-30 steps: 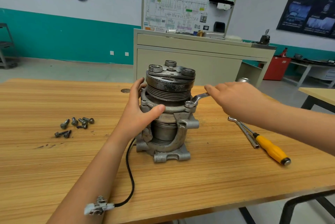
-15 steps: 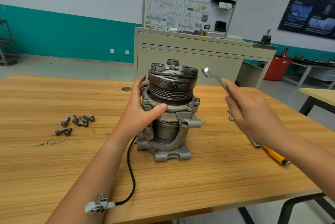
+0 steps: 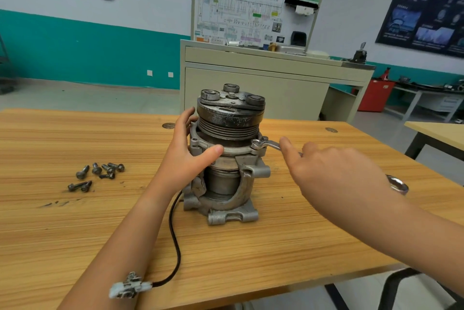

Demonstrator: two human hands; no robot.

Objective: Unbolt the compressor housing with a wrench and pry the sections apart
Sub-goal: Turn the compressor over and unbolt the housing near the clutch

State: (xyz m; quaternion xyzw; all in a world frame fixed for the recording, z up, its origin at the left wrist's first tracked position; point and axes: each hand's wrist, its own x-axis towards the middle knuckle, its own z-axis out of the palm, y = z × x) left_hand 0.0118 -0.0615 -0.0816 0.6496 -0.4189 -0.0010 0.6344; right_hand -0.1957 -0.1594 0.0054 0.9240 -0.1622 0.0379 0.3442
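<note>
The compressor (image 3: 229, 159) stands upright mid-desk (image 3: 75, 221). The left hand (image 3: 185, 161) clasps its upper flange as before, thumb in front, fingers (image 3: 187, 119) curved behind. Half a second ago the right hand (image 3: 334, 171) held the wrench (image 3: 266, 144) lifted clear. Now it grips the handle lower, index finger stretched along it, and the ring end sits on a bolt at the flange's right side. Loose bolts (image 3: 98, 175) lie well to the left.

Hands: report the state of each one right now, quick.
Left hand: grips the compressor housing, thumb in front, fingers behind.
Right hand: holds the wrench, its ring end on the housing.
</note>
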